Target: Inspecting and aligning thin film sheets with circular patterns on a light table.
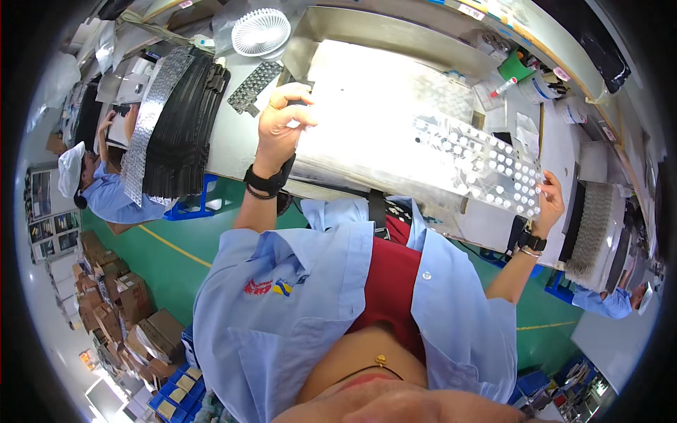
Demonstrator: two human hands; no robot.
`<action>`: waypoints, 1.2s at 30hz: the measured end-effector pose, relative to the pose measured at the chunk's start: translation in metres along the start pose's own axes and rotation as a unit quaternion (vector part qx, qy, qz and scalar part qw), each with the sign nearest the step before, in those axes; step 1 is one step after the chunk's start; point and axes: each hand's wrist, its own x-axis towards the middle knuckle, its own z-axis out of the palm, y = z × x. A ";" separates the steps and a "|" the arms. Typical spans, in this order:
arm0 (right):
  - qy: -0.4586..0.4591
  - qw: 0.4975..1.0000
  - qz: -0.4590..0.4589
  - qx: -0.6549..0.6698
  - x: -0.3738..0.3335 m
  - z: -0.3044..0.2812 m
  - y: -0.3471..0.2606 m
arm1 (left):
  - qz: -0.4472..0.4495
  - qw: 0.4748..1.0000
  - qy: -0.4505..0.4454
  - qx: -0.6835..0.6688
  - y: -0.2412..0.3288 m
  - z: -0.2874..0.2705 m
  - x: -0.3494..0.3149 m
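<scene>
A tall stack of black trays is seen at the left, while one clear studded sheet is gripped over the surface by the left hand and right hand, apparently mid-batch.

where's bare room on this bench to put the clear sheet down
Bare grey table shows between the black tray stack and the left hand, below the white fan. The lit panel under the clear sheet is open. It is crowded by the green cup and past the right hand.
</scene>
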 end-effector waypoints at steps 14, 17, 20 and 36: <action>0.026 1.000 -0.011 0.004 0.005 0.022 0.001 | 0.065 0.995 0.015 0.074 -0.013 -0.006 -0.001; 0.039 0.999 -0.029 0.002 0.003 0.022 -0.001 | 0.071 0.995 0.017 0.067 -0.014 -0.005 0.000; 0.046 0.998 -0.042 -0.025 0.006 0.026 -0.012 | 0.081 0.992 0.023 0.098 -0.015 -0.011 -0.004; -0.002 0.964 -0.203 -0.174 0.014 0.059 -0.089 | 0.013 0.990 0.038 0.137 -0.037 -0.035 -0.011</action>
